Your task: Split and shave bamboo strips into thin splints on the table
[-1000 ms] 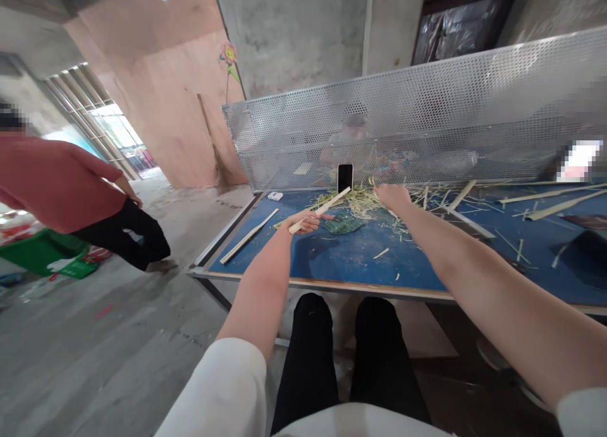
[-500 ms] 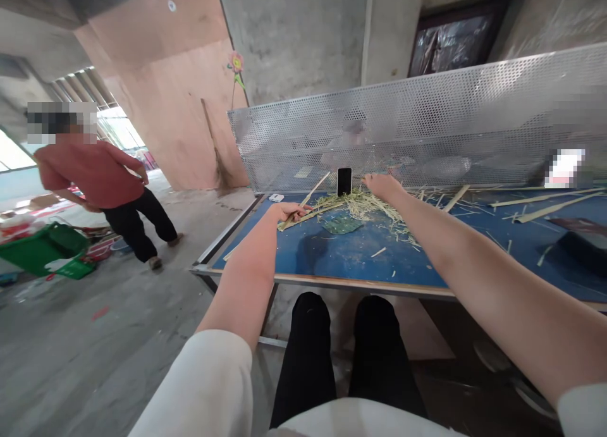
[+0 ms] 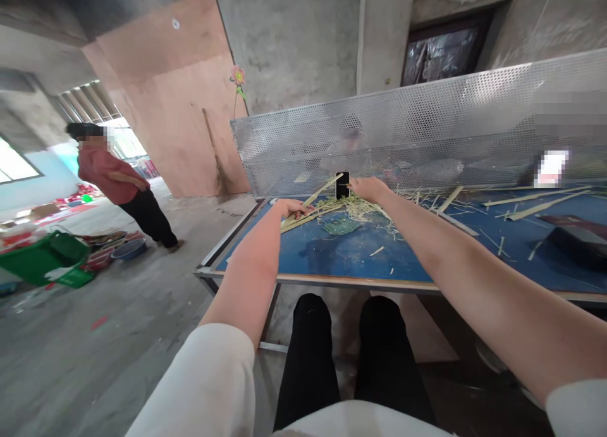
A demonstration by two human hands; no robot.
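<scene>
My left hand [image 3: 294, 209] is closed around a flat, pale yellow-green plant strip [image 3: 325, 190], which slants up to the right. More such strips [image 3: 303, 221] lie under and beside that hand on the blue tabletop [image 3: 322, 260]. My right hand [image 3: 370, 188] is raised over a heap of thin plant shreds [image 3: 379, 210], fingers pinched near the strip's upper end. What lies in that pinch is too small to make out. Behind the strip a black phone [image 3: 342, 186] stands upright. A green patterned flat piece [image 3: 341, 226] lies in front of the heap.
A perforated metal screen [image 3: 417, 127] runs along the table's back. Long strips [image 3: 545, 206] and a dark object [image 3: 578, 244] lie at the right. To the left, a person in a red shirt [image 3: 111, 171] stands near a green bin [image 3: 45, 260] and a basin [image 3: 129, 250].
My right hand has moved left, close to the phone and the strip's tip. The strip in my left hand now tilts lower to the right. The person at the left has turned.
</scene>
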